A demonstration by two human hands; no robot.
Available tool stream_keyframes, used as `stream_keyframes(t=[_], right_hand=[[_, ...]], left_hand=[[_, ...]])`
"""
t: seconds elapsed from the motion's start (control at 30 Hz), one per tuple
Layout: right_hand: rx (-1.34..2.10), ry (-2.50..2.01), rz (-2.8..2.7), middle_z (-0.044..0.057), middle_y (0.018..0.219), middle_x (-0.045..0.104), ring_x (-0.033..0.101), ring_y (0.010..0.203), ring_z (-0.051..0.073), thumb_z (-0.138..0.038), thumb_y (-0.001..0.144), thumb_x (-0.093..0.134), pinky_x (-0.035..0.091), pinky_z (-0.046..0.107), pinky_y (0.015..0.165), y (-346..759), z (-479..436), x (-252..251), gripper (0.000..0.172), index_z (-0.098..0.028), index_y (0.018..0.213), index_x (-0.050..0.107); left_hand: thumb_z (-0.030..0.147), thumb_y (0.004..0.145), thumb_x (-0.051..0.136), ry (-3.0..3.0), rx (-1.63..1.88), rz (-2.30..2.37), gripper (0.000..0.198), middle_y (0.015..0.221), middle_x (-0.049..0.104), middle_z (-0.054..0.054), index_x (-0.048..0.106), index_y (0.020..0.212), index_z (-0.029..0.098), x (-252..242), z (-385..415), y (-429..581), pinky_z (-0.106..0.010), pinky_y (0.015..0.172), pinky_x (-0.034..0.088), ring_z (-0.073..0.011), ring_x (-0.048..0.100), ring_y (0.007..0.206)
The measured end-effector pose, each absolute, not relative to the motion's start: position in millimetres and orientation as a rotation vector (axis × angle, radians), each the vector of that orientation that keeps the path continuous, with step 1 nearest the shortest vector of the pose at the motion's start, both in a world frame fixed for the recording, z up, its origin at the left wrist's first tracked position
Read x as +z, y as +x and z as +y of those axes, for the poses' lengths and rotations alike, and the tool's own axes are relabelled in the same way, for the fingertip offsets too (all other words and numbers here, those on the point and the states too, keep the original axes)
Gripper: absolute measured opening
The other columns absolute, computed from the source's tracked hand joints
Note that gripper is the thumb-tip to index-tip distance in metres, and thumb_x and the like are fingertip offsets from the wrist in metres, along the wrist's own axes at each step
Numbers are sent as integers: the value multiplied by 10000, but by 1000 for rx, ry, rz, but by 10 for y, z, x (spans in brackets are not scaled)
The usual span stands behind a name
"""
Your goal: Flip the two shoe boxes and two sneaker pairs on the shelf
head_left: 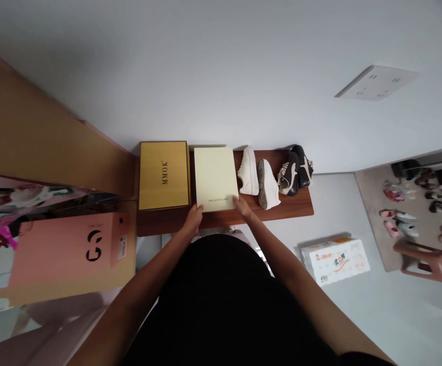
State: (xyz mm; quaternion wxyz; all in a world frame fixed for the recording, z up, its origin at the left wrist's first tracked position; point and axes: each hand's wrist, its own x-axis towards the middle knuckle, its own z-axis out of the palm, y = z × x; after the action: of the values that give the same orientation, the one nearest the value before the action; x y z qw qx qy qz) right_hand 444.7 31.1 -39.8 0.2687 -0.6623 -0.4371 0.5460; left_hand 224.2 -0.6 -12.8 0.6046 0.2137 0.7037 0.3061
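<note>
White wall and pale floor frame a low wooden surface (289, 206) that I stand over, looking straight down. Nearest to me, my left hand (194, 217) and my right hand (243, 207) each grasp a near corner of the cream box (216, 178), fingers curled over its front edge; it lies flat on the surface, its near end close to the lip. I judge that a pull from one hand alone could skew it, and its left side lies just beside the yellow box (163, 175), so a twist might scrape or shove that one. On the other side, the white shoes (258, 178) sit near the box's right edge, and a swing that way could knock them towards the dark shoes (295, 172) beyond. If the lid is loose, lifting by the corners might take only the lid; I cannot tell from here.
</note>
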Motion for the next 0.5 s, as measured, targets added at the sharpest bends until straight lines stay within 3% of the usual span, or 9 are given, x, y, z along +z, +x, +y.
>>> stream_keyframes(t=[0.23, 0.5], right_hand=[[1407, -1797, -1260, 140, 1418, 652, 548, 1388, 290, -561, 1011, 425, 392, 444, 1208, 4375, 450, -453, 583, -146, 1373, 618], [1412, -1921, -1298, 143, 1504, 576, 499, 1433, 196, -397, 1055, 315, 364, 355, 1214, 4343, 549, -281, 532, -109, 1451, 524]], left_hand=[[286, 899, 563, 612, 730, 1679, 398, 1326, 709, -114, 656, 1278, 207, -414, 33, 2202, -381, 1092, 476, -235, 628, 1266], [233, 836, 614, 561, 868, 1736, 419, 1202, 753, -111, 673, 1249, 192, -248, 127, 2315, -380, 1088, 474, -214, 663, 1203]])
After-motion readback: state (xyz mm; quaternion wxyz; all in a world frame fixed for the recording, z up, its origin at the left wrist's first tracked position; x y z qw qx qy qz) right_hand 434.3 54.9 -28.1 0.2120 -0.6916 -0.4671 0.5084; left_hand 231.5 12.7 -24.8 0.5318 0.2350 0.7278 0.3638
